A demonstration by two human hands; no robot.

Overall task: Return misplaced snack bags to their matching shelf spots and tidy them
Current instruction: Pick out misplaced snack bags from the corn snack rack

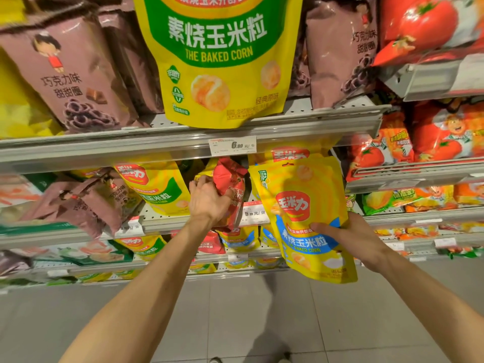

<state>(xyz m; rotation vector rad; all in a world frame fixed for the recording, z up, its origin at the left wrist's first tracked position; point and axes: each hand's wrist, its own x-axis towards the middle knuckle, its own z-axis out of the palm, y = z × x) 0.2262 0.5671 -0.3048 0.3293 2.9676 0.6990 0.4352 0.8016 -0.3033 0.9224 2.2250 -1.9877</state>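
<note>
My left hand (207,201) grips a red snack bag (230,179) that stands among yellow corn bags on the middle shelf. My right hand (348,238) holds a yellow bag with a blue band (303,213) by its lower right side, in front of the shelf edge, thumb across its front. A yellow bag with a green band (157,187) stands on the same shelf just left of the red bag. A large yellow and green baked corn bag (222,61) hangs over the upper shelf's front edge, between brown chocolate ring bags (68,74).
Red tomato-flavour bags (429,30) fill the shelves at right. Brown bags (86,203) lean on the middle shelf at left. A price tag (232,145) sits on the upper shelf rail (104,150). Lower shelves hold more yellow bags (237,238). Grey floor tiles (262,310) lie below.
</note>
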